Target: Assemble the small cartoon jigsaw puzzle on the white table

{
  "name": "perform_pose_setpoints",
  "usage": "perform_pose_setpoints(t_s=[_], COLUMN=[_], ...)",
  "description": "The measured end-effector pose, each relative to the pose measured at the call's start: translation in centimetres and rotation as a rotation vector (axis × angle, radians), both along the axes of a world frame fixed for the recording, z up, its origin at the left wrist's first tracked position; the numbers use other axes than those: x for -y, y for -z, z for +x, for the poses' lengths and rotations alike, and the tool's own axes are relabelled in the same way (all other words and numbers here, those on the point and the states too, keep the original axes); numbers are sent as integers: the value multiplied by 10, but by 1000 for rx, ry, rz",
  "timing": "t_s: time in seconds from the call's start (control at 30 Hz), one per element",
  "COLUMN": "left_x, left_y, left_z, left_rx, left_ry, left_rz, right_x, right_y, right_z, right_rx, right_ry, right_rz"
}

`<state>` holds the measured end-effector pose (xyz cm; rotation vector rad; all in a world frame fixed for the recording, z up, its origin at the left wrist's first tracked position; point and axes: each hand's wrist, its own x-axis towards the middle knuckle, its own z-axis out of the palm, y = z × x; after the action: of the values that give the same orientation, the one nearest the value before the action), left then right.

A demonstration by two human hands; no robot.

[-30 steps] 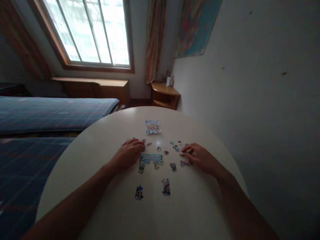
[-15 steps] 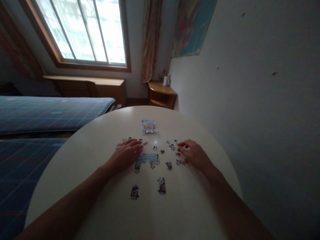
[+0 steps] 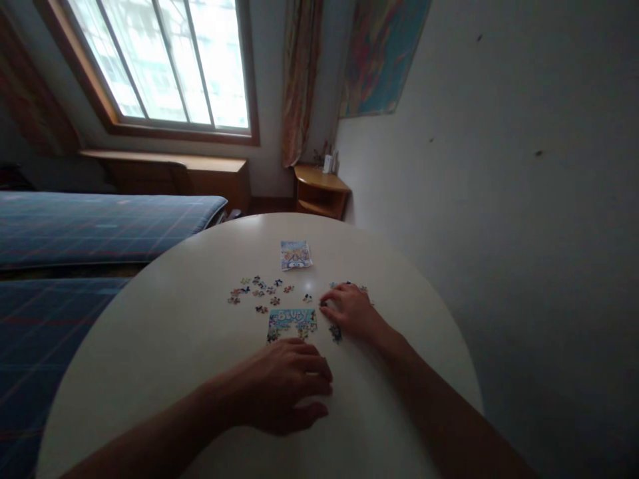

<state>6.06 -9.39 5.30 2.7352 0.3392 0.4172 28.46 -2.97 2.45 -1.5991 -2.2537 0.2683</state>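
My left hand (image 3: 284,386) is low over the near part of the white table, fingers apart, covering the spot just below the partly joined puzzle (image 3: 292,318). That joined section shows blue lettering along its top. Farther right, my right hand (image 3: 353,311) has its thumb and fingertips around a small dark puzzle piece (image 3: 323,304). Beneath its wrist side lies a joined pair of pieces (image 3: 335,332). Other pieces (image 3: 363,289) peek out behind the right hand, mostly hidden. A single piece (image 3: 307,298) lies to the left of its fingertips.
Several loose puzzle pieces (image 3: 257,291) are scattered left of the joined section. A small picture sheet (image 3: 295,255) lies toward the far side of the round table (image 3: 164,339). A plaid bed (image 3: 110,229) stands left, a wall (image 3: 499,233) right.
My left hand has moved from the left-hand loose pieces down toward me, now hiding the lower pieces. My right hand has shifted left to the dark piece near the middle.
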Motion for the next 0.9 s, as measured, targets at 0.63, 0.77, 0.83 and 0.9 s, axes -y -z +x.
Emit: perform_pose_setpoints(t_s=[0.63,0.77,0.83,0.9], left_x=[30,32,32,32], left_y=[-4,-4,-4,-4], left_z=[1,-1,-1,0], left_rx=[-147,-153,-157,-158], left_ry=[-103,-113,-113,-112], left_rz=[-25,-41,-39,-33], right_x=[43,43,43,44], right_y=[-23,-21,-19,-17], right_z=[-5,-6,-6,-6], right_rx=[-339,-293,-274,-263], right_ry=[-250,-267,-286,-304], right_rz=[-287,-294,-285,-280])
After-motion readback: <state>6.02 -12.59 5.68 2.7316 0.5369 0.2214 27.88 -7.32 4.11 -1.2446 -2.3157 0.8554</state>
